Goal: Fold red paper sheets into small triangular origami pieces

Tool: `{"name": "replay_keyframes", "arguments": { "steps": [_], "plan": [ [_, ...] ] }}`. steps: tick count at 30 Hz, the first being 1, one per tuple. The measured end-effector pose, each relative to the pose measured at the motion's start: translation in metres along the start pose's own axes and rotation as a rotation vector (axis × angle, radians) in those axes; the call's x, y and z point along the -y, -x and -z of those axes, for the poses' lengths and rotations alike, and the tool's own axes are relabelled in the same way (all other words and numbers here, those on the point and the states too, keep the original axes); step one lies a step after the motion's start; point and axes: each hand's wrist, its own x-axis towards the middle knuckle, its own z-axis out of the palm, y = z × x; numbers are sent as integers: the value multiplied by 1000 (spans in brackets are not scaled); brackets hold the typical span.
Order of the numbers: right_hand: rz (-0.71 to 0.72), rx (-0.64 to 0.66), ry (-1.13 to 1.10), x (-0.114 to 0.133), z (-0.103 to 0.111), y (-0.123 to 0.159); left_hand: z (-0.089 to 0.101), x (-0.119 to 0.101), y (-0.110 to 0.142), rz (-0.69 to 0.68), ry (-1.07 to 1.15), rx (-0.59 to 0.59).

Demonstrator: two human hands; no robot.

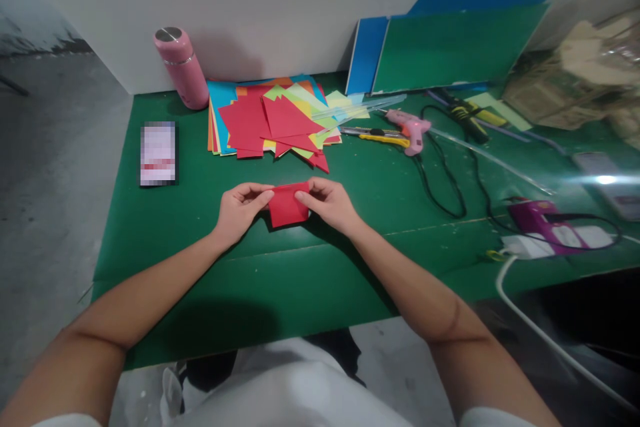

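Note:
Between my two hands is a small folded piece of red paper (290, 207), held just above the green table. My left hand (243, 210) pinches its left upper edge with thumb and fingers. At the opposite side my right hand (327, 203) grips the upper right corner, its thumb lying flat on the paper's front. The fingers behind the paper are partly hidden. Beyond the hands lies a loose pile of coloured paper (245, 120), with several red pieces on top.
A pink bottle (183, 70) stands at the back left, near a blurred-out phone (159, 153). Right of the paper lie a yellow utility knife (385, 140) and a pink glue gun (413, 130) with a black cord. A purple box (537, 220) and white plug sit at right.

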Motion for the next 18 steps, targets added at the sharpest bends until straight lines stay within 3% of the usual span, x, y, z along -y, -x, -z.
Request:
{"name": "replay_keyframes", "arguments": {
  "steps": [7,18],
  "plan": [
    [19,-79,-68,1,1,-2,-1,-2,1,-5,79,39],
    [-18,-195,-151,0,1,0,-3,-4,5,-72,59,195]
  ]
}}
